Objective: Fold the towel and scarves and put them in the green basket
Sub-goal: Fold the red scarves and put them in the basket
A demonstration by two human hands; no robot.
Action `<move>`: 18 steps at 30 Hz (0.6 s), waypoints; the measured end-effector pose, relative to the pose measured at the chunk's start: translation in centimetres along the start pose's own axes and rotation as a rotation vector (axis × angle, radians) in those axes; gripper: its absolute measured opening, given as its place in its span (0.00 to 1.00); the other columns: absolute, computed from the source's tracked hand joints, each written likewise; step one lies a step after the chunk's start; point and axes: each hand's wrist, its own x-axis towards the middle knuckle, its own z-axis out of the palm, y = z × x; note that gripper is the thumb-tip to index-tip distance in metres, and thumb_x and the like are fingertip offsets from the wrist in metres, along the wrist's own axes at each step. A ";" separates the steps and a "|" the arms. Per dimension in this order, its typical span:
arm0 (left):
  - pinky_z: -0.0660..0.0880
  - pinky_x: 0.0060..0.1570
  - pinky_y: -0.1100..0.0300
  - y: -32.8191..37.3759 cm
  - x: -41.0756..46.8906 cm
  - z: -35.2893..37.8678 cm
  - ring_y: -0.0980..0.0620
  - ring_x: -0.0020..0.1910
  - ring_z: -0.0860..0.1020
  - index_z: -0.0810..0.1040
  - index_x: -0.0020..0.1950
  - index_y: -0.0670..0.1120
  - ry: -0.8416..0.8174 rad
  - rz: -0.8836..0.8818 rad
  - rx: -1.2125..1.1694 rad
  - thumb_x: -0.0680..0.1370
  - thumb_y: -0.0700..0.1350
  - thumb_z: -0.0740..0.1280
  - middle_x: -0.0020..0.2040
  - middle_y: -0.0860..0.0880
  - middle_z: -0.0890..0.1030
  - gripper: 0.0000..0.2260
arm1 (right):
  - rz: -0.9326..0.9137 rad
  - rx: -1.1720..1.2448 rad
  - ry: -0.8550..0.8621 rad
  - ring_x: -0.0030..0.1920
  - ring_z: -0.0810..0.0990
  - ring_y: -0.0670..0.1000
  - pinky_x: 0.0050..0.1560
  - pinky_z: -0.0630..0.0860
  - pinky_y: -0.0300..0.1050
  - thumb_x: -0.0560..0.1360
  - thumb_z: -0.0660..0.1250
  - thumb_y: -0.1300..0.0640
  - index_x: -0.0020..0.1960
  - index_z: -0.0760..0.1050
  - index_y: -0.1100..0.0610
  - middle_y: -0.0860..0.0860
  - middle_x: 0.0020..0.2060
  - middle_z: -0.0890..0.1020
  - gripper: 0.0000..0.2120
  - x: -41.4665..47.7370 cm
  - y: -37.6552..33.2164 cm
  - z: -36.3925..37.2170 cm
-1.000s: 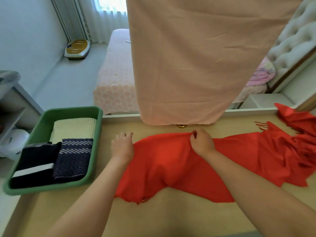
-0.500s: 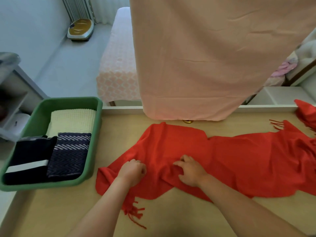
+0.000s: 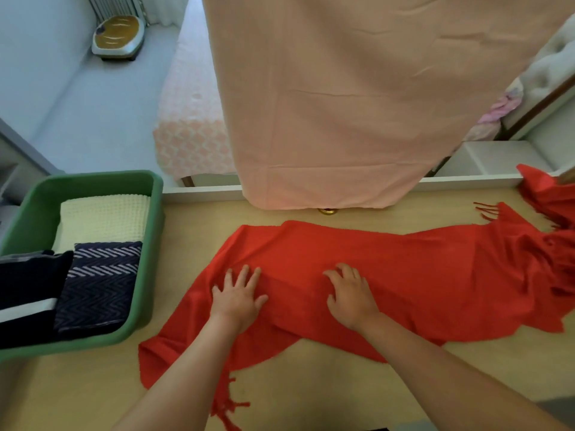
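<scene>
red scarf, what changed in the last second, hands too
Both hands came from the far edge of the red scarf toward the person, fingers curled on the cloth half a second ago, then let go: the left hand and right hand now lie open on it. The scarf's left end spread toward the near-left, its fringe now showing. The green basket and the folded pieces in it stayed put.

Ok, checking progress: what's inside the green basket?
Folded cream towel behind, zigzag navy scarf and black striped scarf in front; anything beneath them is hidden.
</scene>
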 end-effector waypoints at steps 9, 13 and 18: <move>0.73 0.40 0.52 0.0 -2.7 2.1 0.46 0.47 0.75 0.73 0.45 0.52 0.335 0.441 -0.040 0.68 0.61 0.68 0.46 0.52 0.73 0.15 | -0.084 0.075 -0.111 0.52 0.75 0.50 0.52 0.71 0.46 0.67 0.69 0.41 0.51 0.71 0.46 0.44 0.47 0.70 0.17 -4.7 2.0 1.4; 0.72 0.44 0.52 -0.9 -4.5 4.1 0.48 0.47 0.71 0.72 0.46 0.50 0.195 0.282 -0.089 0.67 0.54 0.74 0.47 0.52 0.70 0.15 | -0.127 0.033 -0.206 0.56 0.71 0.49 0.58 0.70 0.46 0.65 0.73 0.43 0.53 0.78 0.45 0.47 0.54 0.71 0.18 -6.1 1.5 2.8; 0.69 0.37 0.57 -3.6 -6.3 5.1 0.52 0.41 0.71 0.71 0.47 0.51 0.248 0.297 -0.270 0.65 0.28 0.60 0.45 0.54 0.67 0.19 | -0.047 0.074 -0.101 0.57 0.74 0.51 0.59 0.70 0.47 0.75 0.69 0.48 0.51 0.83 0.48 0.47 0.53 0.75 0.08 -6.7 1.3 3.5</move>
